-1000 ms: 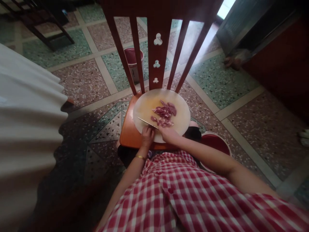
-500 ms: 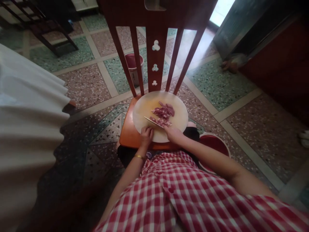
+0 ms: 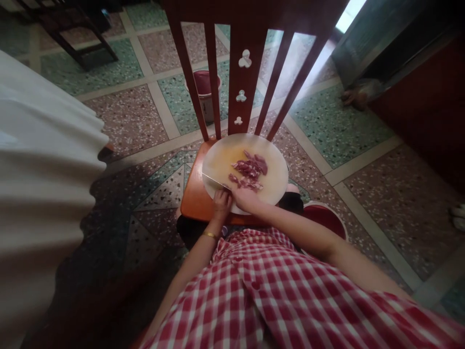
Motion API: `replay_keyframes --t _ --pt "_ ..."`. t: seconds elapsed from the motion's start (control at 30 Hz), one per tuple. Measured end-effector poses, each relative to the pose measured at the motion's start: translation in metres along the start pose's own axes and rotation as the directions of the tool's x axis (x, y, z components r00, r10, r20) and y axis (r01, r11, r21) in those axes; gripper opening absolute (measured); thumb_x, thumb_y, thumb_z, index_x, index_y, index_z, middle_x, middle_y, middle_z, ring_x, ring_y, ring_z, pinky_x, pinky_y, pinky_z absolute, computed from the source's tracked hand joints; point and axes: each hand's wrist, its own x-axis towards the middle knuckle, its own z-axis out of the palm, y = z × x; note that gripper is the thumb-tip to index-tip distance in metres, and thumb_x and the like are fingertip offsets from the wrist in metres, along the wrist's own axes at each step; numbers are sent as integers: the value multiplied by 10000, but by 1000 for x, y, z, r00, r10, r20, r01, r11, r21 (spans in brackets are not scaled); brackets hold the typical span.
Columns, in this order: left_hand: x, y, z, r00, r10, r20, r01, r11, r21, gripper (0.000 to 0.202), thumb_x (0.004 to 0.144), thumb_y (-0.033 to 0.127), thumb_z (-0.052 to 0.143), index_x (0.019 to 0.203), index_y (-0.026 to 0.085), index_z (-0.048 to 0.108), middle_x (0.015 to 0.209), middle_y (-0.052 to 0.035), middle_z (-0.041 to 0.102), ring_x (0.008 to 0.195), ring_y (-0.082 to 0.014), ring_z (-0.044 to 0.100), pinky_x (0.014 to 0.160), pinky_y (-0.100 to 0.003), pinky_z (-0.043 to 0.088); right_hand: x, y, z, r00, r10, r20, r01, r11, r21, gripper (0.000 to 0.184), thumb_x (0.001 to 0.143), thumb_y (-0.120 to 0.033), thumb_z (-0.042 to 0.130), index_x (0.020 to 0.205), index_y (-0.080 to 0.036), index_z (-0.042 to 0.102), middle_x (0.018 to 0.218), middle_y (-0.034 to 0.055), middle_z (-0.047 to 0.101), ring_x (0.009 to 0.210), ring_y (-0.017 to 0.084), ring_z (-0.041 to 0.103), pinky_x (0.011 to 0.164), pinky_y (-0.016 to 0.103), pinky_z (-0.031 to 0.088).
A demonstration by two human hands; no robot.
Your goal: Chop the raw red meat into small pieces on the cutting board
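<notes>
A round, pale cutting board (image 3: pixel 214 157) lies on the seat of a wooden chair. Cut pieces of red meat (image 3: pixel 250 167) are heaped right of its middle, with a smaller group just nearer to me. My right hand (image 3: pixel 244 198) is closed around the handle of a knife (image 3: pixel 213 180), whose thin blade points left across the board's near left part. Beside it, at the near edge of the board, my left hand (image 3: pixel 222 201) has its fingers curled in close to the blade. Whatever lies under those fingertips is too small and hidden to name.
The chair's slatted back (image 3: pixel 238 72) rises behind the board. A bucket (image 3: pixel 207 92) stands on the tiled floor beyond it, and a red basin (image 3: pixel 325 218) sits by my right leg. White cloth (image 3: pixel 47 169) hangs at left; another chair (image 3: pixel 76 39) stands farther back.
My right hand has moved left with the knife, off the meat and close to my left hand. The left hand stays nearly in place. The view has shifted slightly.
</notes>
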Motion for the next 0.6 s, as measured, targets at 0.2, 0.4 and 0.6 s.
replay_keyframes --t 0.2,0.4,0.6 --pt "1 2 -2 1000 11 -19 -10 999 44 115 834 172 455 807 165 567 781 -81 547 795 -208 518 693 -331 448 -12 8 5 997 -35 -73 33 999 -18 521 891 -115 335 1403 -169 251 1060 142 601 903 225 598 832 331 428" --pt "4 10 -10 1000 -24 8 24 998 -55 120 867 214 486 890 171 596 932 -86 584 924 -202 523 820 -358 454 -59 38 4 986 156 65 -156 988 -7 399 876 -168 379 1273 -132 385 958 134 632 855 257 616 733 330 470" --pt "-1 6 -11 1000 8 9 -8 1000 -19 125 856 194 463 871 159 582 888 -95 575 895 -205 529 778 -350 457 -61 22 4 994 91 67 -89 995 -37 476 859 -137 363 1332 -148 307 979 134 633 858 268 622 727 364 485"
